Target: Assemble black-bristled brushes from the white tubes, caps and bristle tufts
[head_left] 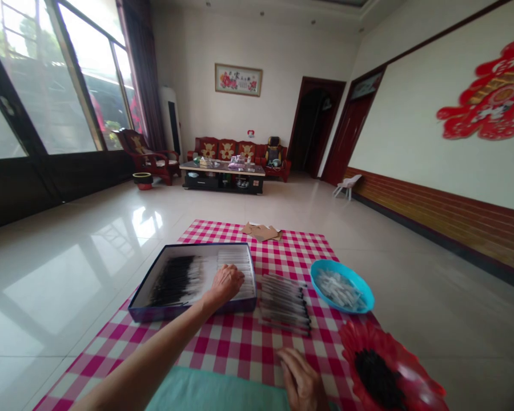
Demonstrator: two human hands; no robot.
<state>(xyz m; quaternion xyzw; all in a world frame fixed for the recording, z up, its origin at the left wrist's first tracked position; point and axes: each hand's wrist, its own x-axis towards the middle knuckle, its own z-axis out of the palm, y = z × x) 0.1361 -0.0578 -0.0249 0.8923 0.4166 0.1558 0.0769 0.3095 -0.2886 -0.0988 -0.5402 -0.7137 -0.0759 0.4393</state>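
Nearest the camera, a teal cloth [209, 391] lies along the bottom edge of the frame, and the person's right hand [302, 379] sits just beyond it at bottom centre, palm down on a pink-and-white checked cloth [235, 342] spread on the floor. Its fingers [289, 359] are loosely extended and slightly curved, with nothing visible in them. Just to its right, a red flower-shaped plate [394, 348] carries a heap of fine black bristles [377, 379]. The left arm reaches up from the lower left, and the left hand [226, 283] rests palm down on the right part of a dark-rimmed open box [192, 249]. Its fingers are curled over and partly hidden, so whether they are clenched on anything cannot be told. The box holds rows of slender sticks [237, 274], pale at the hand's end and black-tipped toward the left. More black-tipped sticks [285, 304] lie in a neat row on the checked cloth just right of the box. Beyond them sits a blue plastic bowl [341, 286] of small white pieces [338, 288]. Flattened cardboard pieces [260, 231] lie at the cloth's far edge. Farther off, at upper centre, a low coffee table [223, 176] stands before a red sofa [235, 151].
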